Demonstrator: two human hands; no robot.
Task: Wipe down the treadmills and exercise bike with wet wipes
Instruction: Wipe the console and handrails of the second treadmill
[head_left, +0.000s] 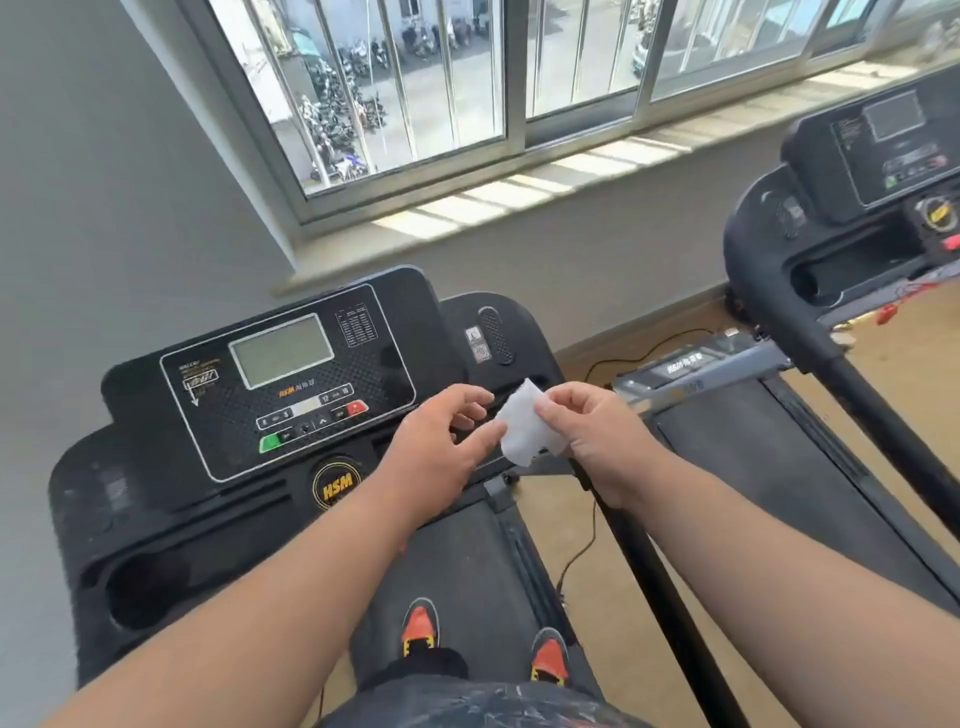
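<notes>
The second black treadmill (852, 197) on the right is running out of frame at the right edge, so only part of its console is showing. Its display text is too blurred to read. The small print on the black rectangular console (291, 379) of the near black treadmill (156, 545) is likewise not legible, apart from the round yellow "HSM" badge (337, 486) below it. The near treadmill's belt is being partly covered by the person's forearms and legs; two orange-and-black shoes (421, 626) are standing on it.

The small white crumpled wet wipe (524, 431) is hanging in the air between the two hands, above the right end of the near console and not touching it.

The right hand (597, 436) is pinching the wipe's right edge between thumb and forefinger, with the remaining fingers curled in. The left hand (441, 452) is half open, its thumb reaching to the wipe's left edge; whether it is actually gripping the wipe is not determinable, as the contact point is too small to resolve. The other left fingers are loosely bent above the console's lower right corner.

A black power cable (582, 551) is lying on the tan floor (623, 623) between the two machines.
</notes>
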